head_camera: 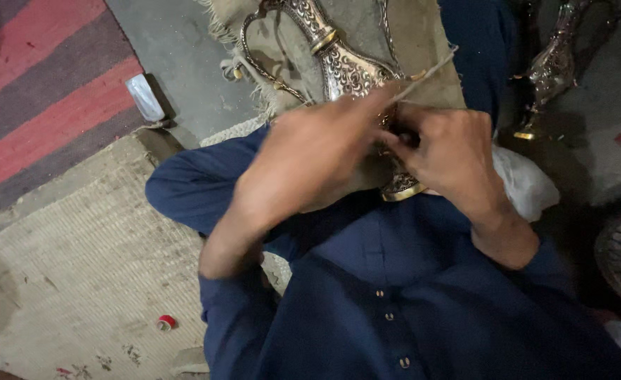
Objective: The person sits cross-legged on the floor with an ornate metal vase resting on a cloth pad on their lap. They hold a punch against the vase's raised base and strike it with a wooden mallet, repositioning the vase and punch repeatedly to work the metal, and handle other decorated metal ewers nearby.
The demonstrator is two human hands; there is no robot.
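An ornate engraved metal ewer (pixel 342 67) with gold bands and a curved handle lies on a beige cloth (pixel 423 35) across my lap, its gold-rimmed base (pixel 402 188) towards me. My left hand (pixel 310 158) covers the ewer's lower body, and a thin stick-like tool (pixel 423 74) rises from its fingertips. My right hand (pixel 447 151) presses against the ewer's base beside the left hand, fingers curled on something small and dark that I cannot make out. I wear dark blue clothing (pixel 395 281).
A second engraved metal vessel (pixel 553 67) stands on the grey floor at the upper right. A white plastic bag (pixel 525 183) lies by my right wrist. A woven mat (pixel 78 267) with a small red cap (pixel 165 322), a striped rug (pixel 43 91) and a small clear packet (pixel 144 97) are at left.
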